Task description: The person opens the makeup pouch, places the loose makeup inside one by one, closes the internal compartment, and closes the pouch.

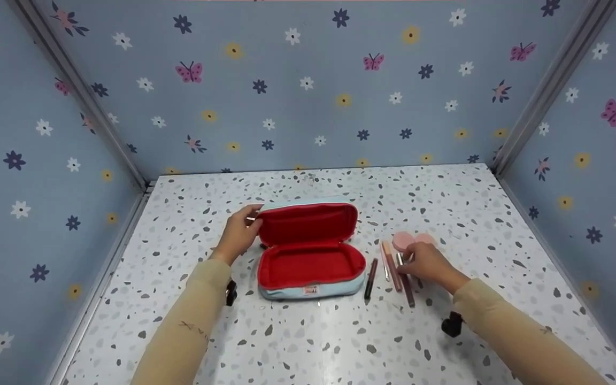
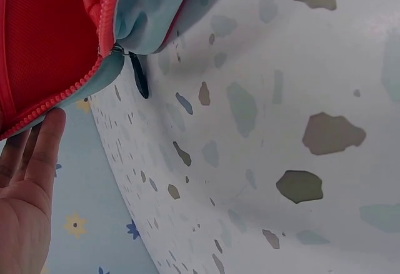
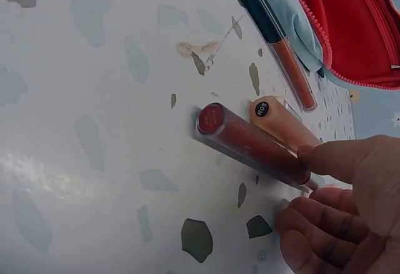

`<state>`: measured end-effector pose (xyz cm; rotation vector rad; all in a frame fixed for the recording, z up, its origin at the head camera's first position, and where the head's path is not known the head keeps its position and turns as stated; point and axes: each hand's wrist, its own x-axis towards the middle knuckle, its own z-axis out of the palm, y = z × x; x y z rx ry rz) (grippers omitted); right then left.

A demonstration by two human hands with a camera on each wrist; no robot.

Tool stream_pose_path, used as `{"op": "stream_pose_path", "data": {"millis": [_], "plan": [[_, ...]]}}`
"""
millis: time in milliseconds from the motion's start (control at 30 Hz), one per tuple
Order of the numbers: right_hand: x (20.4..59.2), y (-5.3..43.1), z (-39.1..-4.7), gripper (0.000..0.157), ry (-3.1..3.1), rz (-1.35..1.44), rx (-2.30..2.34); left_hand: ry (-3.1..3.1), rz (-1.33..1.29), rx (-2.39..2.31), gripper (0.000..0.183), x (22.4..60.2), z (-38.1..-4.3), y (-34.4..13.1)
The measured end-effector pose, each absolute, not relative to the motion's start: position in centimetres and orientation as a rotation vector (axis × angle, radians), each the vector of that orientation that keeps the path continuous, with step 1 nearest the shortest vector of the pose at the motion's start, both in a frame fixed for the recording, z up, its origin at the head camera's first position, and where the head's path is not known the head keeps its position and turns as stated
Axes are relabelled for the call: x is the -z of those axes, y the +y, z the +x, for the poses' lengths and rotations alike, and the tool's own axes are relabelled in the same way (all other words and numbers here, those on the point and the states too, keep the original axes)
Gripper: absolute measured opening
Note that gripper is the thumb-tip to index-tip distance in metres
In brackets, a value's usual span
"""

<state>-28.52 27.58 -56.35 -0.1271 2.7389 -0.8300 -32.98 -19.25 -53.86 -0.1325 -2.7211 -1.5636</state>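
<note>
A light-blue zip pouch (image 1: 286, 293) with a red lining lies unzipped, its lid raised. My left hand (image 1: 237, 235) holds the lid by its left end, fingers (image 2: 44, 152) behind the zip edge. To the right of the pouch, my right hand (image 1: 430, 263) pinches a dark red lip gloss tube (image 3: 253, 146) near its far end, thumb on top. Close beside that tube lies a peach tube marked R05 (image 3: 275, 119). A lip gloss with a black cap (image 3: 284, 52) lies nearest the pouch.
Two round pink pieces (image 1: 402, 240) sit just beyond my right hand. A slim pink stick (image 1: 384, 254) lies among the tubes. Flower-patterned walls (image 1: 308, 107) border the speckled white table (image 1: 308, 342) at the back and both sides.
</note>
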Motion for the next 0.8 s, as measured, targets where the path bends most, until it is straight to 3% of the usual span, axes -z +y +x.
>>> {"op": "stream_pose_path", "data": {"millis": [800], "plan": [[54.9, 26.8, -29.6, 0.012, 2.740, -0.137, 0.773, -2.694, -0.173, 1.568, 0.043, 53.6, -32.6, -19.2]]}}
